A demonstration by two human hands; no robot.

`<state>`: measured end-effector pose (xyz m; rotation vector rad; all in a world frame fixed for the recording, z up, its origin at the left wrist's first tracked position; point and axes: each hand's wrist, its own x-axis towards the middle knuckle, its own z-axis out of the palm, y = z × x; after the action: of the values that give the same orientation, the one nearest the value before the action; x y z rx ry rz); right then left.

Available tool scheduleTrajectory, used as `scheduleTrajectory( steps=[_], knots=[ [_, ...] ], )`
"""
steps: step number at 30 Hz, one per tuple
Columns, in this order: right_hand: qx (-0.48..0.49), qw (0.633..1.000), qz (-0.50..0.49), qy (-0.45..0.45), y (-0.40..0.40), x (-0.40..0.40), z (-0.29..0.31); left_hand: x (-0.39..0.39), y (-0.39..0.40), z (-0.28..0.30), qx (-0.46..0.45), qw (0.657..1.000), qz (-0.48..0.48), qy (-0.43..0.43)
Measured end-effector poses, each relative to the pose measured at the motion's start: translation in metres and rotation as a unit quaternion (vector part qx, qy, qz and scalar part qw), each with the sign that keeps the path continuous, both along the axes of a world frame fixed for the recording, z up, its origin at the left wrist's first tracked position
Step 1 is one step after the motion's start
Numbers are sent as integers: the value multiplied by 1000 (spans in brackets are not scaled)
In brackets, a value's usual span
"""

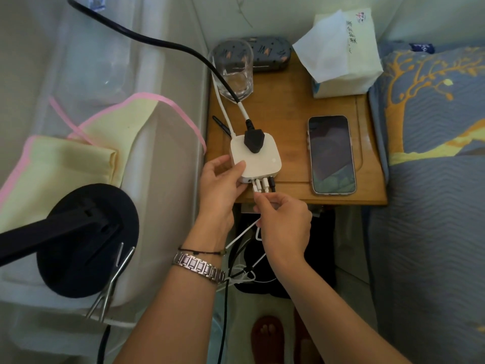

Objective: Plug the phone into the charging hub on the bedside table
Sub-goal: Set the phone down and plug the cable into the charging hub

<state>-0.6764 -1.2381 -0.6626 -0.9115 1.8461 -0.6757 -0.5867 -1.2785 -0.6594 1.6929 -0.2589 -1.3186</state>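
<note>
A white square charging hub (262,160) sits near the front left edge of the wooden bedside table (288,111), with a black plug (253,140) on its top and several cables in its front ports. My left hand (223,181) grips the hub's left side. My right hand (284,222) is just in front of the hub, fingers pinched on a white cable (256,190) at its leftmost port. The phone (332,155) lies face up, screen dark, on the table's right part, with nothing attached to it.
A clear glass (233,69), a patterned case (270,52) and a tissue pack (341,53) stand at the table's back. A bed with a blue and yellow cover (433,153) is on the right. A black round lamp base (86,240) and cables (241,271) are lower left.
</note>
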Motion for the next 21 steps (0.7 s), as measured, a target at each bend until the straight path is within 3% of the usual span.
scheduleTrajectory(
  steps=[21],
  knots=[
    [-2, 999, -32, 39, 2, 17, -3, 3, 3, -5, -54, 998, -15, 16]
  ],
)
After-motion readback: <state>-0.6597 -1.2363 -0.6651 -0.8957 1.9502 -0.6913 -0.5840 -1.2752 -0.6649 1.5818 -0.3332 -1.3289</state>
